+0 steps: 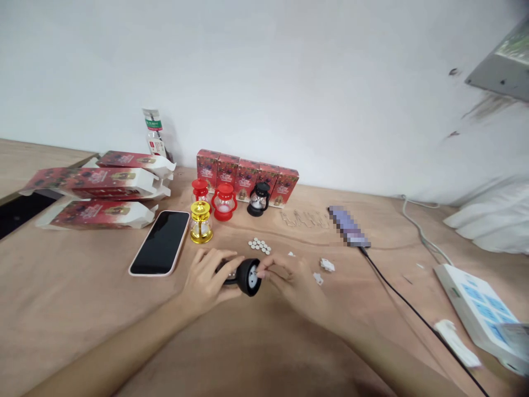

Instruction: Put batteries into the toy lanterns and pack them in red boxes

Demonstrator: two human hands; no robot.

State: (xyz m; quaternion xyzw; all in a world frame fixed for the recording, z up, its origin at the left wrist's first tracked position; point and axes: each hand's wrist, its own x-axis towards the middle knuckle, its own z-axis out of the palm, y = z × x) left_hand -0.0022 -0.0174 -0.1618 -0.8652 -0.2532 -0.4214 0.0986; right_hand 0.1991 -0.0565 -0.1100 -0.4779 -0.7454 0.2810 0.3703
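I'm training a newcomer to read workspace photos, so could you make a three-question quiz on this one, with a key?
1. Which hand is wrapped around the body of the sideways black lantern, left or right?
2. True or false: the gold lantern stands farther from the person than both red lanterns.
3. How many upright red boxes stand in the row by the wall?

Key:
1. The left hand; the right hand has its fingertips at the lantern's base.
2. False; it stands nearer the person than both.
3. Five.
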